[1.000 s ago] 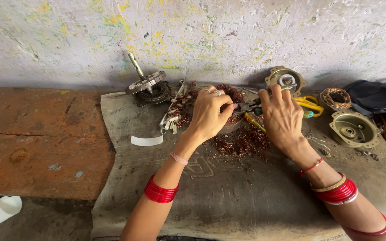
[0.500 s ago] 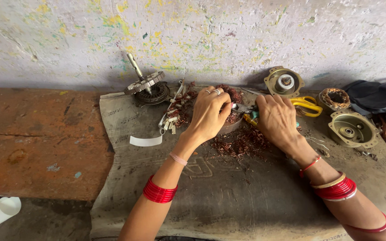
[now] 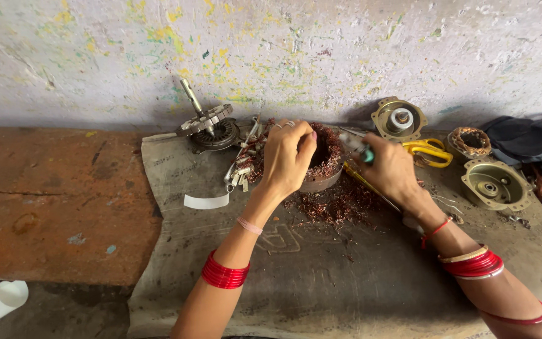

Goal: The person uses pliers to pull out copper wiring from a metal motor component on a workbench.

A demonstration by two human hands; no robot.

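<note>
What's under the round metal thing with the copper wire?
Under the stator lies a grey cloth, with loose copper scraps beside it. The left hand covers part of it, so its underside stays hidden.

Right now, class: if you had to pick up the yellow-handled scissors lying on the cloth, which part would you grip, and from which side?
Probably the yellow loop handles of the scissors, from above. They lie flat on the cloth with the loops uppermost and unobstructed, while the blade end points toward the right hand and is partly hidden behind it, so it is harder and less safe to reach.
</note>
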